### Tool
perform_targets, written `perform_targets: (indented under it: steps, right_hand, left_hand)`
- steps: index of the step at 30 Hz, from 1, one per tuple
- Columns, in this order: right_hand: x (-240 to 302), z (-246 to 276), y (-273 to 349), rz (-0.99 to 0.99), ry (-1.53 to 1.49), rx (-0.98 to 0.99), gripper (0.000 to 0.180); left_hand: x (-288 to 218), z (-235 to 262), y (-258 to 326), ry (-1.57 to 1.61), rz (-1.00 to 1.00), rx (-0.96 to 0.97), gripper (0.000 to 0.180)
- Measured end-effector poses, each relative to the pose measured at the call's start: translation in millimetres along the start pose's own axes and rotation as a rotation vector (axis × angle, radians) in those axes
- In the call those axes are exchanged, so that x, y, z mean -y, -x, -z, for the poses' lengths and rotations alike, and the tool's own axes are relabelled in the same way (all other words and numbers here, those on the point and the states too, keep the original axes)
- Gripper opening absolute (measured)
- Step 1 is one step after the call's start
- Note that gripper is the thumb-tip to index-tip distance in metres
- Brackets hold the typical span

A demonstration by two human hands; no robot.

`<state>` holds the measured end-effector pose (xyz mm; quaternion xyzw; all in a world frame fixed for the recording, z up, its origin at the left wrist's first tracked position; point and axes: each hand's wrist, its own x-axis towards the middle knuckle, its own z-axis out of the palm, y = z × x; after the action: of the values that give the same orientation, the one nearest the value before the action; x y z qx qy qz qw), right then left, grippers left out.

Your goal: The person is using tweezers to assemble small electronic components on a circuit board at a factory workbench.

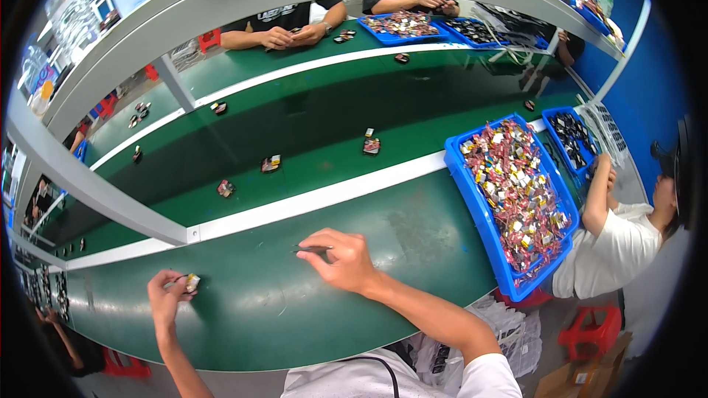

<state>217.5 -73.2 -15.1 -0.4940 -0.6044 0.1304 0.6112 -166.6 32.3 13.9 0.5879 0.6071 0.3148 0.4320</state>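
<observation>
Over the green worktop (243, 309), my left hand (167, 301) pinches a small electronic part (192, 283) with a yellow and white piece on it. My right hand (345, 259) is further right, above the middle of the worktop. Its thumb and fingertips close on a thin dark piece (310, 249) pointing left; its exact kind is too small to tell. The two hands are apart. To the right of my right hand stands a blue tray (476, 210) heaped with small parts with pinkish wires and white and yellow pieces.
Beyond a white rail (324, 197), a dark green belt carries several small parts, such as one (371, 143). A grey post (96, 169) slants at the left. Another blue tray (552, 119) holds black pieces beside a co-worker (616, 239). More people sit across the belt.
</observation>
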Motion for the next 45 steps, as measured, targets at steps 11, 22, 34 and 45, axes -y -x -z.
perform_targets:
  steps: [11, 22, 34, 45]
  right_hand:
    - [-9, 14, -4, -0.532, -0.308, -0.235, 0.013]
    - [0, 4, 6, -0.428, -0.188, 0.020, 0.011]
    - [-2, 4, 5, -0.455, -0.069, 0.034, 0.012]
    - [-3, 6, 6, -0.438, -0.096, 0.073, 0.012]
  left_hand:
    - [-71, -169, 0, 0.381, -0.066, 0.461, 0.015]
    - [-52, -200, 18, 0.469, -0.094, 0.454, 0.019]
    - [-55, -203, 26, 0.362, -0.218, 0.363, 0.020]
    - [-60, -205, 34, 0.274, -0.310, 0.315, 0.018]
